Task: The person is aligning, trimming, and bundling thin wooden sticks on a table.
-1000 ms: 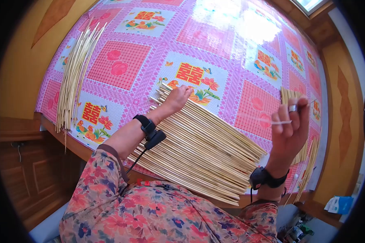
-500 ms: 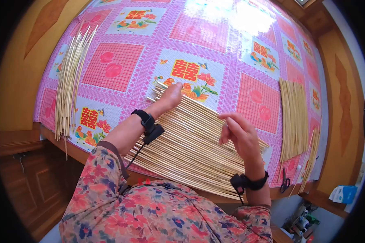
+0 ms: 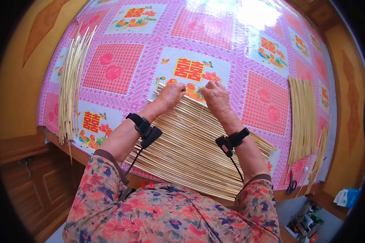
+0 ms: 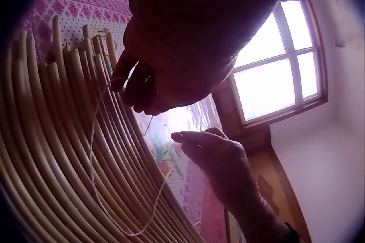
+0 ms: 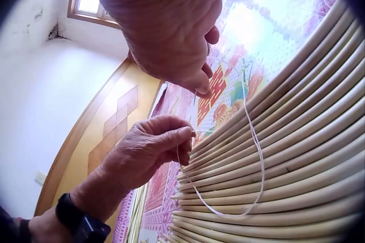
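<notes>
Pale, slender stalks (image 3: 190, 141) lie side by side as a flat row at the table's near edge. My left hand (image 3: 171, 95) is at the row's far left corner, pinching a white thread (image 5: 259, 163) between thumb and forefinger. That thread hangs in a loose loop over the stalks and runs up toward my right hand (image 3: 218, 101). The right hand, fingers curled, is just beyond the far edge of the row and also holds the thread. A thin needle-like tip (image 5: 195, 98) shows under its fingertips in the right wrist view.
A loose bundle of thin stalks (image 3: 74, 87) lies at the table's left. Another stack of stalks (image 3: 302, 119) is on the right, with dark-handled scissors (image 3: 291, 184) near the front edge. A patterned pink cloth (image 3: 113, 69) covers the table.
My right hand has come in from the far right, over the stalks, to a place close beside my left hand. The left hand stays at the row's far corner.
</notes>
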The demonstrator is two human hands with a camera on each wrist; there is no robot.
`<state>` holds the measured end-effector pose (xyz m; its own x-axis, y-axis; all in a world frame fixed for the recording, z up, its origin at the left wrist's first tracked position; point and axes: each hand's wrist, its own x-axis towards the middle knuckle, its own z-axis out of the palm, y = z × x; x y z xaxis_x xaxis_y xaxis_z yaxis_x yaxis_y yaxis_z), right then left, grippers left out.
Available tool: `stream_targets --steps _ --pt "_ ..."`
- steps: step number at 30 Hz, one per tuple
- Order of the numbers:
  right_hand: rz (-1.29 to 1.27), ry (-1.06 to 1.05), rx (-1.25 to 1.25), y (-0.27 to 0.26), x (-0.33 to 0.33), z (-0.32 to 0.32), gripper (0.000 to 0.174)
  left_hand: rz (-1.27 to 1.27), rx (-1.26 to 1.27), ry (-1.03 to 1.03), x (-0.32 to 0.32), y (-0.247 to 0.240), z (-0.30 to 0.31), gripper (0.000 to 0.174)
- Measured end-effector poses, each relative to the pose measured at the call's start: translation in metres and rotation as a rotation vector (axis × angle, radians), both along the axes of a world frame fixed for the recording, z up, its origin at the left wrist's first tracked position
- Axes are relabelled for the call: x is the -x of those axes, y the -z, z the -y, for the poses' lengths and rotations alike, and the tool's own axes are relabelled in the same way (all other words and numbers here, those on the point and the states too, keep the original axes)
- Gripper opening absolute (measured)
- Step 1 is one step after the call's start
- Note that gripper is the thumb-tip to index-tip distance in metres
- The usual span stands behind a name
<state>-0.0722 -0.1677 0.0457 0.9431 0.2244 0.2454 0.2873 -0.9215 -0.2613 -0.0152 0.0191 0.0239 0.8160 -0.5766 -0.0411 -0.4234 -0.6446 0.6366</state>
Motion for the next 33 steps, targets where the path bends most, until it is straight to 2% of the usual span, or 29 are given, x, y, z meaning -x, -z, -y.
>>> stream_targets --steps 8,11,13,17,20,25,29,31,33 --pt "-0.155 -0.061 -0.004 0.019 -0.011 -0.009 0.014 -0.015 0.021 0.034 -0.003 0.001 0.003 0.013" --pt "-0.165 -0.108 0.079 0.027 -0.013 -0.015 0.011 -0.005 0.052 0.016 -0.002 -0.001 0.003 0.013" --pt "-0.148 -0.097 0.033 0.029 -0.011 -0.019 0.009 0.093 0.045 0.053 -0.003 0.000 0.001 0.012" --pt "-0.138 -0.102 -0.046 0.030 -0.008 -0.024 0.009 0.024 0.061 0.020 -0.005 0.003 0.001 0.012" --pt "-0.141 -0.180 -0.130 0.032 -0.009 -0.025 0.011 0.080 0.063 0.083 -0.008 0.005 -0.001 0.012" --pt "-0.105 -0.200 -0.277 0.039 -0.003 -0.026 0.012 -0.047 0.084 0.061 -0.012 0.005 -0.003 0.013" --pt "-0.089 -0.203 -0.275 0.037 -0.003 -0.029 0.010 -0.040 0.051 0.065 -0.015 0.006 -0.005 0.014" --pt "-0.001 -0.207 -0.112 0.037 -0.005 -0.028 0.010 -0.033 0.040 0.118 -0.017 0.006 -0.004 0.015" --pt "0.061 -0.218 -0.111 0.036 -0.007 -0.028 0.009 -0.043 0.050 0.105 -0.019 0.007 -0.005 0.015"
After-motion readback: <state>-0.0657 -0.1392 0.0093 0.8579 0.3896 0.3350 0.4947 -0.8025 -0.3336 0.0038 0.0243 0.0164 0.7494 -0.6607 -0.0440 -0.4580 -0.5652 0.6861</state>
